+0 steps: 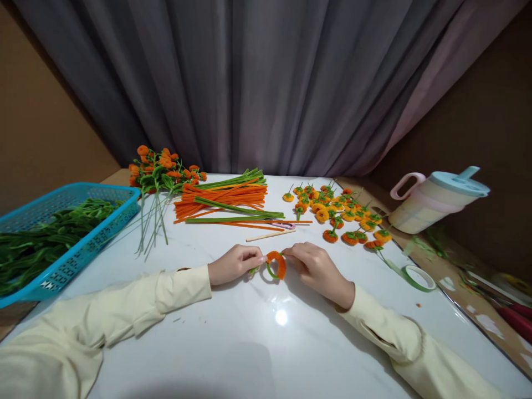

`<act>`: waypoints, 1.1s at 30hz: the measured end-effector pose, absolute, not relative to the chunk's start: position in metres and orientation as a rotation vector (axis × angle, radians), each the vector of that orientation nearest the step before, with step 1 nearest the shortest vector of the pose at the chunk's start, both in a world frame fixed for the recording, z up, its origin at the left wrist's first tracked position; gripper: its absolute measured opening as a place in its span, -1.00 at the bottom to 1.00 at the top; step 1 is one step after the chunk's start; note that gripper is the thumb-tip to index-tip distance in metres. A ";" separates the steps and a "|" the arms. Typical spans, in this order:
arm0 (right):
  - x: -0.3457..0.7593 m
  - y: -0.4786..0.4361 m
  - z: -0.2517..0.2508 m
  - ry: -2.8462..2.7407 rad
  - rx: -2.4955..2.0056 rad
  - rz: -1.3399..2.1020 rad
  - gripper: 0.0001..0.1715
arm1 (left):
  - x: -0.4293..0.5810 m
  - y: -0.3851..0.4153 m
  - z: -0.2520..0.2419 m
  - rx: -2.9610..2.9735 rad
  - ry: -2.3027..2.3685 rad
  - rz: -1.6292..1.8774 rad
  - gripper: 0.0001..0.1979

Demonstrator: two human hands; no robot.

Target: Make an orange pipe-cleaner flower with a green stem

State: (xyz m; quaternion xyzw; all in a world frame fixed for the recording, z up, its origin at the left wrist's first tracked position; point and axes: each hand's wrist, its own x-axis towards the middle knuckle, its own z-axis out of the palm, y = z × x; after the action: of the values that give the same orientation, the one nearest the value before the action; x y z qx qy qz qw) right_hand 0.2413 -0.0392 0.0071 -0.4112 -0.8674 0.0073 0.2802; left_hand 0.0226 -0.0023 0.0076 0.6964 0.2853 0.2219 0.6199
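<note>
Far left of the grip, a blue basket (95,235) holds a heap of green leaves (58,238). Nearer the grip, beyond the left forearm, lies a bunch of orange flowers (165,160), its bare stems pointing back toward the wearer. Directly beyond the left hand, a stack of orange strips (224,202) lies with green strips (239,208) across and behind it.

The left hand (236,263) is closed, thumb and finger pinching the left side of an orange-and-green ring (282,267); short green ends show below these fingers. Just beyond the ring, a thin wooden stick (270,236) lies aslant on the white table (233,338). The ring is held between the two hands, orange over most of its curve, green at lower left. The right hand (320,271) is closed, fingertips pinching the ring's upper right.

Beyond and right of the grip are scattered orange and yellow flower heads (332,208). Farther right stand a lidded tumbler (428,208) and, closer to the wearer, a tape roll (419,278). A red-handled tool (515,322) lies at far right, partly outside the view.
</note>
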 end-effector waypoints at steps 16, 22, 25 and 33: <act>0.239 -0.036 0.022 -2.089 -1.168 0.879 -0.76 | 0.021 -0.001 0.008 1.586 0.635 0.460 -0.59; 0.238 -0.041 0.016 -2.248 -1.167 0.571 -0.73 | 0.021 0.000 0.011 1.580 0.630 0.430 -0.59; 0.242 -0.041 0.019 -2.251 -1.224 0.469 -0.70 | 0.020 0.001 0.011 1.529 0.605 0.437 -0.60; 0.248 -0.037 0.024 -2.157 -1.366 0.526 -0.75 | 0.017 0.003 0.009 1.383 0.586 0.481 -0.64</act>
State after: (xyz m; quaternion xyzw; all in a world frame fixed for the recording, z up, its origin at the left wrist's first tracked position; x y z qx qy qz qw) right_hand 0.2477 -0.0371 0.0245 -0.5053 -0.7982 0.1944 0.2642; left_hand 0.0170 0.0027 0.0088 0.6219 0.2636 0.2162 0.7050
